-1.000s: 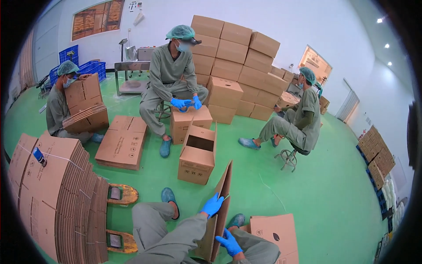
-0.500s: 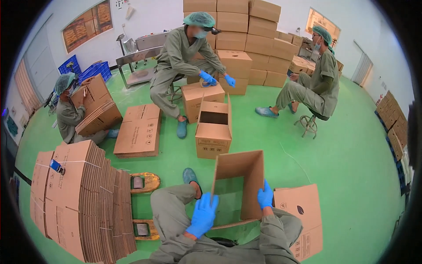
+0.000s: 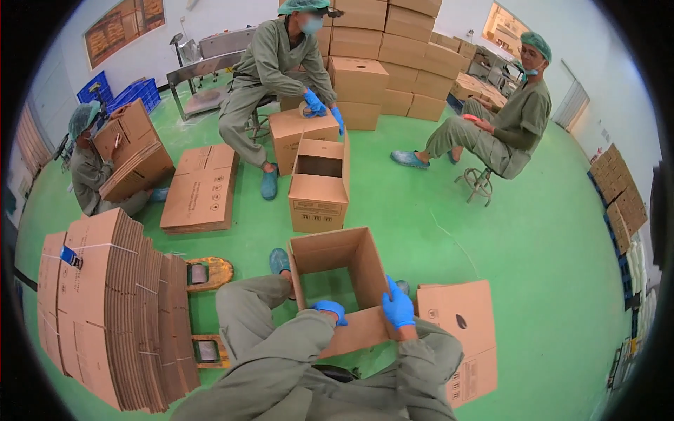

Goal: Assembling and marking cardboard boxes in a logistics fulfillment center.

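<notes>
Between my knees stands an open cardboard box [image 3: 371,270], squared out, with green floor showing through it. My right hand [image 3: 398,303], in a blue glove, is closed on the box's near right corner, fingers over the cardboard edge. At the near left side, my left hand [image 3: 330,311], also gloved, touches the box by the near panel; its fingers are mostly hidden. A flattened carton [image 3: 460,330] lies on the floor by my right leg. Ahead of me is another box [image 3: 319,193] with raised flaps.
A tall strapped stack of flat cartons [image 3: 91,302] stands at left beside yellow pallet-jack forks [image 3: 210,274]. Farther off lies a lower stack [image 3: 200,186]. One seated co-worker [image 3: 281,63] holds a tape roll over a box; another [image 3: 512,126] sits right, a third [image 3: 91,168] left.
The box has tipped down and moved left, its near panel now facing up toward me. My left hand has gone from the upright edge to the near panel. The right co-worker has turned this way.
</notes>
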Action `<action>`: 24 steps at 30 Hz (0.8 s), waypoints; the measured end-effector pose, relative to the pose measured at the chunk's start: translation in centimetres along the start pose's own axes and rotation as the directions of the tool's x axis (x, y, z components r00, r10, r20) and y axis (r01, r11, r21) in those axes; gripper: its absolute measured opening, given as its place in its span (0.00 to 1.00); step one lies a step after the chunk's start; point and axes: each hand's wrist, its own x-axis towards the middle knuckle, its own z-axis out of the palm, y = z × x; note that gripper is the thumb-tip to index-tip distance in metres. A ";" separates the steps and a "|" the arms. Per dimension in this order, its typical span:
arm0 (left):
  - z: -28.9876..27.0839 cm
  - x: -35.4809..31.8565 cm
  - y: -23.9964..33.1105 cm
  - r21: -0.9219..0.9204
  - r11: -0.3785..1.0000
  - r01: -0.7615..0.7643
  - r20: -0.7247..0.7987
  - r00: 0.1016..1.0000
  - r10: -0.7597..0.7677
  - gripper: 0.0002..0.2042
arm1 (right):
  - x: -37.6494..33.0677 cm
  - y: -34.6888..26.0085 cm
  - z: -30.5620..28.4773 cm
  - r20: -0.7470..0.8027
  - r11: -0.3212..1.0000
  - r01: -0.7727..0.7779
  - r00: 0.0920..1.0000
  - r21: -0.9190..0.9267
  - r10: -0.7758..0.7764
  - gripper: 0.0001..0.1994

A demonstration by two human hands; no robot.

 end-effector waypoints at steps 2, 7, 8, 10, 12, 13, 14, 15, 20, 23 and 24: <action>2.5 2.1 1.1 0.137 0.981 0.139 -0.111 0.986 -0.124 0.29 | -0.8 1.1 0.8 -0.057 0.998 0.029 0.998 -0.061 -0.032 0.26; 6.1 5.0 -3.9 0.124 0.992 0.020 -0.258 0.966 0.013 0.25 | -0.1 -1.6 3.4 -0.024 0.978 0.103 0.994 -0.183 -0.110 0.23; 0.2 1.8 2.2 0.168 0.978 -0.127 -0.047 0.989 0.137 0.27 | -1.0 2.3 2.2 -0.095 0.971 0.032 0.994 -0.236 -0.056 0.23; -4.7 -0.7 3.0 -0.104 0.972 -0.210 -0.385 0.910 0.156 0.33 | -0.2 2.5 2.1 -0.118 0.966 0.065 0.988 -0.250 -0.097 0.22; -10.4 -2.1 1.6 0.036 0.995 -0.089 -0.749 0.657 0.086 0.42 | -0.4 1.8 2.1 -0.145 0.964 0.133 0.975 -0.232 -0.170 0.22; -14.4 -4.9 1.4 0.017 0.997 -0.075 -0.825 0.562 0.056 0.44 | -0.8 1.9 2.1 -0.137 0.965 0.124 0.978 -0.232 -0.159 0.22; -16.5 -5.6 0.2 0.005 1.000 -0.010 -0.873 0.488 0.010 0.46 | -0.3 1.7 2.1 -0.127 0.962 0.122 0.979 -0.243 -0.156 0.22; -17.6 -5.7 -1.6 0.048 0.998 0.039 -0.915 0.401 0.028 0.52 | 0.0 1.4 2.3 -0.115 0.960 0.120 0.982 -0.252 -0.153 0.22; -10.3 -5.2 0.8 -0.059 0.997 0.057 -0.684 0.725 -0.082 0.63 | 0.4 1.1 1.8 -0.103 0.965 0.087 0.988 -0.246 -0.115 0.22; -3.5 -4.9 1.3 0.060 0.995 0.081 -0.602 0.798 -0.029 0.67 | -0.5 0.2 1.8 -0.054 0.967 0.068 0.995 -0.244 -0.084 0.23; -2.9 -4.3 0.7 0.138 0.986 0.095 -0.549 0.836 -0.003 0.70 | -0.3 -0.4 1.8 -0.025 0.966 0.076 0.996 -0.248 -0.084 0.23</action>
